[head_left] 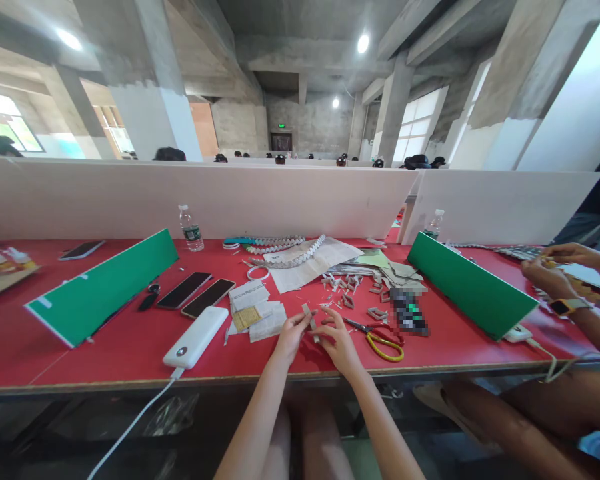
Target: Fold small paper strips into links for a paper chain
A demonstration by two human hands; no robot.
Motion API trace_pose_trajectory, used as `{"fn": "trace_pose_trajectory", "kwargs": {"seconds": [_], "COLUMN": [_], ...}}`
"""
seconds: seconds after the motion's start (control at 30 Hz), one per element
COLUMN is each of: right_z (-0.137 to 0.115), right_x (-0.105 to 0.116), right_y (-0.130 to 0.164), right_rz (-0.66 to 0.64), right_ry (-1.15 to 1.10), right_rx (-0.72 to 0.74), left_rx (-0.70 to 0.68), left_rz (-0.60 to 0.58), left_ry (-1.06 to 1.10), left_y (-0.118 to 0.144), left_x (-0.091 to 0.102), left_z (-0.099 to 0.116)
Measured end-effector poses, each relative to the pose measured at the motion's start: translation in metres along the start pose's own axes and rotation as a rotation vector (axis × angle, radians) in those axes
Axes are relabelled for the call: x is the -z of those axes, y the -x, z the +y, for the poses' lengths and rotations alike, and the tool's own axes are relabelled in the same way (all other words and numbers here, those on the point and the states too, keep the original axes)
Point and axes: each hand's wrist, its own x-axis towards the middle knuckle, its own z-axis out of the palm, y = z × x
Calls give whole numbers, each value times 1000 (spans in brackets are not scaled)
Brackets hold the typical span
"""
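Observation:
Near the table's front edge, a narrow folded paper strip [307, 311] sits between my two hands. My left hand [295, 332] pinches it from the left side. My right hand [336, 339] has its fingers bent against the strip's lower right part, and the thumb side is partly hidden. Scissors [385, 343] with red and yellow handles lie just right of my right hand. Several small folded paper pieces [347, 301] are scattered beyond my hands. Cut sheets of printed paper [267, 323] lie to the left of my left hand.
A white power bank [197, 339] with a cable and two phones [209, 298] lie left. Green dividers [105, 287] [470, 287] flank the space. Folded paper chains [300, 256], paper stacks [397, 275] and a water bottle [191, 230] stand farther back. A co-worker's hands [555, 273] are at right.

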Motion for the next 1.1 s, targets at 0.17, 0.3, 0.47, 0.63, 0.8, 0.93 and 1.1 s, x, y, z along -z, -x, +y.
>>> {"fn": "trace_pose_trajectory", "kwargs": {"seconds": [0.17,0.3,0.47,0.63,0.8,0.93,1.1], "right_z": [0,1,2,2,0,0,2], "right_x": [0,0,-1,-1,-1,-2,-2], "right_y": [0,1,0,-1,-1,-1,-1], "right_rz": [-18,-37,-30,12,70,84,93], "right_ry": [0,6,12,60,161,212,199], "right_rx": [-7,-5,-5,-38,-97,-148,-128], "left_rx": [1,9,29,33,-5,-50,-83], "left_rz": [5,15,20,9,-32,-58,-14], "left_ry": [46,71,93,101,-13,-167,-235], "left_y": [-1,0,2,4,4,2,3], "left_x": [0,-1,-1,-2,-2,-2,-3], "left_z": [0,2,3,6,3,-3,-2]}}
